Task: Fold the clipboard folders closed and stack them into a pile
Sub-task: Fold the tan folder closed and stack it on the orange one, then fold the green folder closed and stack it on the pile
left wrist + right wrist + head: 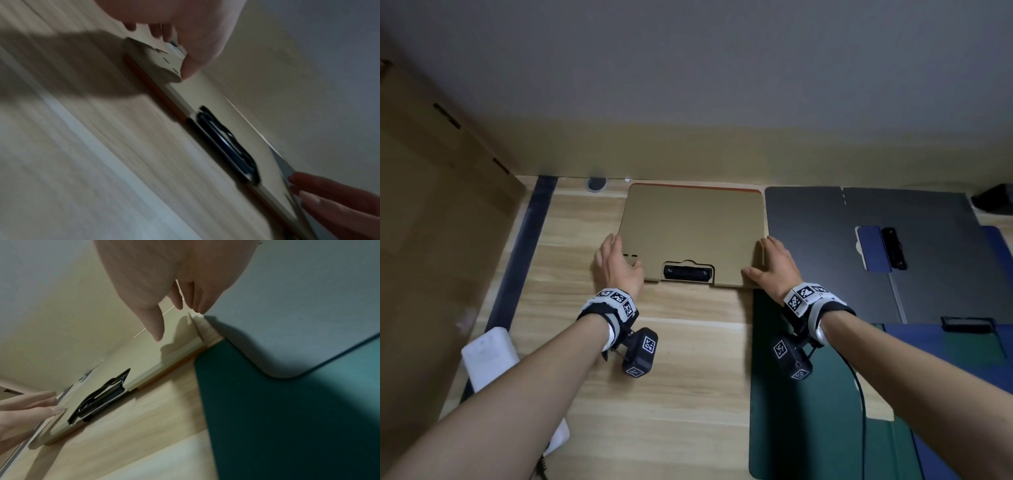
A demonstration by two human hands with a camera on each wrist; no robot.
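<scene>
A tan clipboard folder [691, 229] lies closed at the back middle of the wooden table [654, 359], its black clip [687, 272] at the near edge. It sits on an orange-edged folder [695, 186]; only that one's rim shows. My left hand [618, 263] lies along the tan folder's left edge with fingers straight, its thumb [191, 68] resting on the near left corner. My right hand [774, 263] lies along the right edge, fingers [195, 300] straight and pointing down at the edge. A dark grey folder [825, 246] lies open to the right. A dark green folder [808, 394] lies in front of it.
A large cardboard box [431, 205] stands at the left. A white block [489, 353] lies at the table's left edge. A blue folder [983, 346] overlaps the green one at far right. The wall runs close behind the folders.
</scene>
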